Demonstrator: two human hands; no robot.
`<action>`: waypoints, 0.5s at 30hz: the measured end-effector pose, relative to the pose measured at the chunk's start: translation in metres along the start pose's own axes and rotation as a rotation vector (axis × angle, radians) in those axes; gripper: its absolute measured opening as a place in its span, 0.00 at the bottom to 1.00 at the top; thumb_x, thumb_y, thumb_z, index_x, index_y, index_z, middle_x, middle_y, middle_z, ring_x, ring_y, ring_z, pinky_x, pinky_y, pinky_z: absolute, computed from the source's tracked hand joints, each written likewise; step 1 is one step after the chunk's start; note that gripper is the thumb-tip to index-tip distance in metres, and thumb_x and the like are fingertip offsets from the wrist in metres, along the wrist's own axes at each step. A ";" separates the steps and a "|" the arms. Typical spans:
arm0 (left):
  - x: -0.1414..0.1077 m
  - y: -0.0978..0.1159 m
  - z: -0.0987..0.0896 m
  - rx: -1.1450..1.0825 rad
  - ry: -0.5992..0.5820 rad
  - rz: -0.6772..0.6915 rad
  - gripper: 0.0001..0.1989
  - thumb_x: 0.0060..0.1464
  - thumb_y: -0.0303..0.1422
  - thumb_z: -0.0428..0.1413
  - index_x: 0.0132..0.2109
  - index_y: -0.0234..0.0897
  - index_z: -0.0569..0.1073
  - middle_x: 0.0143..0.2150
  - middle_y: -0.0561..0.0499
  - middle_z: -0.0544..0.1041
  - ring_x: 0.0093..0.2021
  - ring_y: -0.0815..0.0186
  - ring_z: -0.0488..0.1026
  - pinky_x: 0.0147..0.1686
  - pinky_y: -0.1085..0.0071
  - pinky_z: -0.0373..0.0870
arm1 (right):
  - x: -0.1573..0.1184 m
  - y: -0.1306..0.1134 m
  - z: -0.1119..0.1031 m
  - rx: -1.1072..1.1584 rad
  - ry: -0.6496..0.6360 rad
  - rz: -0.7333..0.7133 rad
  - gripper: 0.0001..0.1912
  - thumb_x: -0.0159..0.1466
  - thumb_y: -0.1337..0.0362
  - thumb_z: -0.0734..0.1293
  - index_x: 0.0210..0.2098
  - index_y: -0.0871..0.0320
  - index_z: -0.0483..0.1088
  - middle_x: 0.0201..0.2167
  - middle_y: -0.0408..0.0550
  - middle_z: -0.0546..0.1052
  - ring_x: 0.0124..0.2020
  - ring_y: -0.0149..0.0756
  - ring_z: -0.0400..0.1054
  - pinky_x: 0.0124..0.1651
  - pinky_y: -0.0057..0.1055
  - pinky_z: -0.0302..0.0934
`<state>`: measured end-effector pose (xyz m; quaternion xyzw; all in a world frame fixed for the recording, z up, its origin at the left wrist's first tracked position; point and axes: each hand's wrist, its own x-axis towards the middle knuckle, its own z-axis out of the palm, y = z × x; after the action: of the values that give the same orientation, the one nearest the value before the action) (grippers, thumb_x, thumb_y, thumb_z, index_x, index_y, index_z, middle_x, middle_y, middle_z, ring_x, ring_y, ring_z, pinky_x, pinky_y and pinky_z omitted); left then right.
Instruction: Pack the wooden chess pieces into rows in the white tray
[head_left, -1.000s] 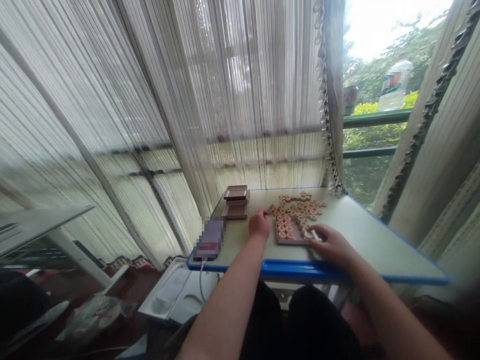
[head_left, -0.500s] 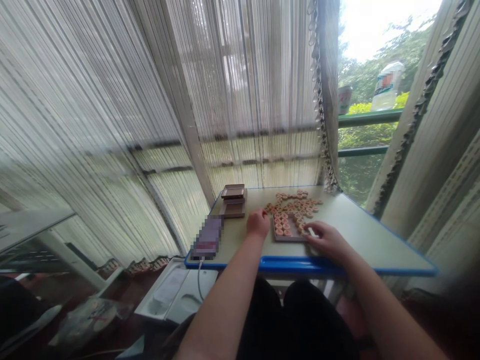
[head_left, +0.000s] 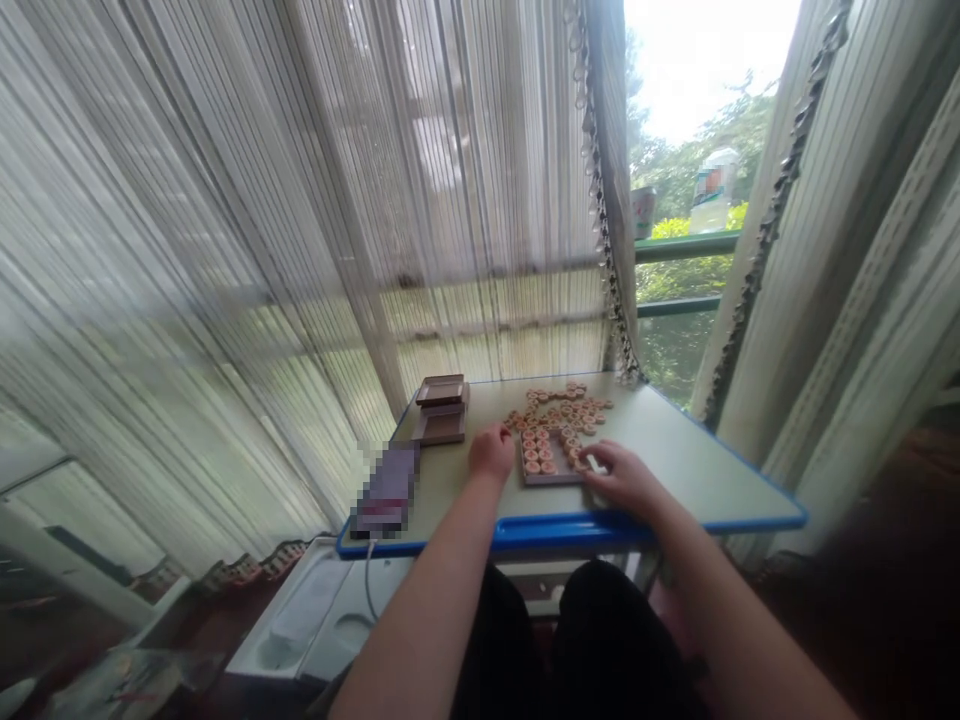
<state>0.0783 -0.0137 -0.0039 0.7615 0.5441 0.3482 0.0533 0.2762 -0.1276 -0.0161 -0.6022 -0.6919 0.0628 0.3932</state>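
Note:
Round wooden Chinese chess pieces [head_left: 568, 415] lie loose in a spread on the table. A shallow box [head_left: 555, 478] in front of them holds neat rows of pieces with red marks [head_left: 539, 455] on its left side, and further pieces run along its right side. My right hand [head_left: 621, 478] is at the box's right edge, thumb and forefinger closed on a piece at that side. Just left of the box, my left hand [head_left: 491, 453] is closed with its fingers curled near the loose pieces. Whether it holds anything is hidden.
Two shallow brown trays [head_left: 441, 425] sit at the table's back left. A phone-like device [head_left: 386, 490], blurred out, lies at the left edge with a cable [head_left: 369, 580]. Blue trim [head_left: 600, 527] edges the table. A bottle [head_left: 712, 195] and cup [head_left: 643, 212] stand on the window rail.
The view has turned slightly to the right, so the table and hands appear further left. Both hands keep nearly the same places beside the box.

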 end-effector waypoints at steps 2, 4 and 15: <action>0.001 0.000 0.000 0.005 -0.012 -0.002 0.10 0.51 0.26 0.49 0.33 0.37 0.76 0.35 0.48 0.78 0.38 0.64 0.73 0.39 0.72 0.65 | 0.000 0.000 0.000 0.002 -0.001 0.000 0.14 0.51 0.65 0.62 0.37 0.58 0.72 0.27 0.44 0.67 0.27 0.31 0.61 0.33 0.28 0.58; 0.001 0.001 -0.001 0.008 -0.023 -0.004 0.10 0.52 0.26 0.49 0.34 0.37 0.76 0.35 0.48 0.78 0.38 0.65 0.73 0.39 0.72 0.65 | 0.000 0.000 0.000 0.003 0.001 0.005 0.14 0.51 0.65 0.62 0.37 0.58 0.72 0.27 0.43 0.67 0.27 0.31 0.61 0.33 0.28 0.57; 0.001 0.002 -0.001 0.051 -0.029 0.031 0.10 0.51 0.26 0.48 0.33 0.37 0.75 0.35 0.48 0.78 0.38 0.64 0.72 0.39 0.72 0.66 | 0.000 -0.003 -0.002 0.015 0.001 0.016 0.14 0.52 0.65 0.62 0.37 0.59 0.72 0.27 0.44 0.68 0.28 0.31 0.60 0.33 0.28 0.57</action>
<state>0.0793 -0.0138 -0.0014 0.7760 0.5400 0.3238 0.0363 0.2751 -0.1294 -0.0134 -0.6047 -0.6866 0.0708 0.3973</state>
